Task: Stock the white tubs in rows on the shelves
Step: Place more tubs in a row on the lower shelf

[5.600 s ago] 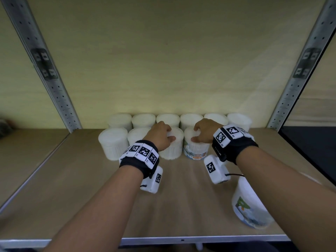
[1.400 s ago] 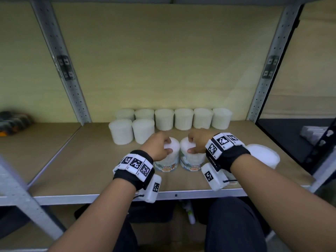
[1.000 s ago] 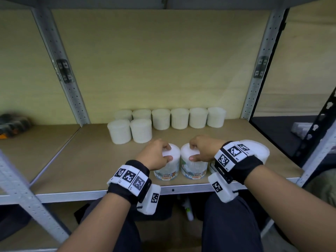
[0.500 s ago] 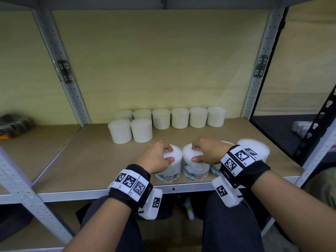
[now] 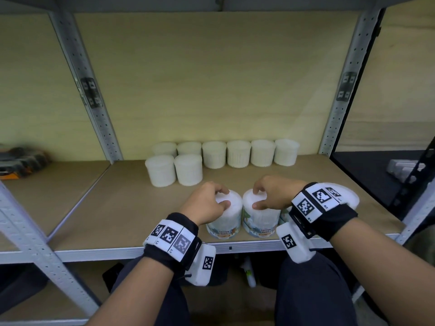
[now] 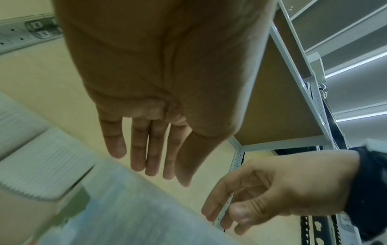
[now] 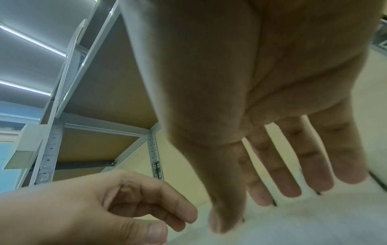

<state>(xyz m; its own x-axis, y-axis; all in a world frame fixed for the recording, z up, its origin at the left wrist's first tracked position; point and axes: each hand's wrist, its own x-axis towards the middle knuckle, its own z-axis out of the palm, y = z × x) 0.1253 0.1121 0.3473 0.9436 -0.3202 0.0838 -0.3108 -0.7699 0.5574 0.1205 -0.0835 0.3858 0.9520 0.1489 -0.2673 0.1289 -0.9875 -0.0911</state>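
Two white tubs with "Cotton Buds" labels stand side by side near the front edge of the wooden shelf (image 5: 117, 208). My left hand (image 5: 223, 197) grips the lid of the left tub (image 5: 224, 220) from above, thumb on the near rim. In the same way my right hand (image 5: 256, 198) grips the right tub (image 5: 260, 220). Several plain white tubs form a back row (image 5: 237, 154) along the wall, with two more in front of it (image 5: 161, 170) (image 5: 188, 169). In the left wrist view my fingers (image 6: 155, 149) reach down to a blurred tub (image 6: 125, 207).
A third labelled tub (image 5: 284, 214) peeks out behind my right wrist, and a larger white tub (image 5: 350, 198) stands at the right front. Perforated steel uprights (image 5: 98, 118) (image 5: 339, 114) frame the bay. Dark items (image 5: 21, 161) lie in the left bay.
Since 5.6 s ago the two tubs in my hands have come from the second row to the shelf's front edge. Over the last half second they barely moved.
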